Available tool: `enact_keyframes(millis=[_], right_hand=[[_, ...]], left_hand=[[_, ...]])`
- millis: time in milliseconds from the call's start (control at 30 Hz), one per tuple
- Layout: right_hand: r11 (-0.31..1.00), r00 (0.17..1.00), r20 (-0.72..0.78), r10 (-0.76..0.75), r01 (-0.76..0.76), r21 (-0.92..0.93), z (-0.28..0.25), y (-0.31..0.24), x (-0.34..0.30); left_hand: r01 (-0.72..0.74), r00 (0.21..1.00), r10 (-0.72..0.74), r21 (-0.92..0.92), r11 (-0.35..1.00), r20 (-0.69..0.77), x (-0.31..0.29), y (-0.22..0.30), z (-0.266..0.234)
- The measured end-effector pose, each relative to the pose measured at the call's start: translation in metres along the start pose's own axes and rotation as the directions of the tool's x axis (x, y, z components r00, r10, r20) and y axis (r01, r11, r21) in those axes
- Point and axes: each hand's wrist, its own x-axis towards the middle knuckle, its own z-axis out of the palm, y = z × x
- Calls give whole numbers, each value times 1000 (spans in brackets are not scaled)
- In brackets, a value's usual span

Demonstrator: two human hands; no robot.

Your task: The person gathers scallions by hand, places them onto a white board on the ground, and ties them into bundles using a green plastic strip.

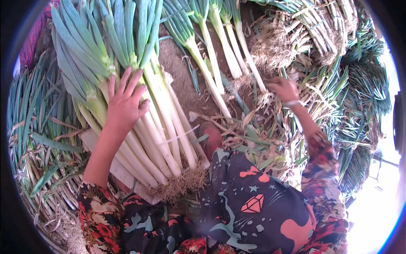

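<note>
A pile of large green onions with long white stalks lies in front of me on the left, on a pale board. Their green leaves point away from me and their bushy roots point toward me. My left hand lies on the stalks where white turns to green, its fingers spread. To the right, several separate green onions lie on the soil. My right hand is closed at the root end of the rightmost one, a thin green onion; the fingertips partly hide the grip.
Untrimmed green onions are heaped along the left. More bundles with dirty roots lie at the far right, and stacked leaves rise behind my right arm. Dry peeled leaves litter the ground beside my knee.
</note>
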Motion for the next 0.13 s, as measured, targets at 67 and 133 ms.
enact_keyframes(millis=[67,133], right_hand=[[978,969,-179,-168,141,-153,51,-28,29],[961,977,-191,-92,37,-275,88,-43,67]], left_hand=[[7,1000,-7,-6,1000,-3,0,-1,3],[4,1000,-4,14,1000,12,0,-1,8]])
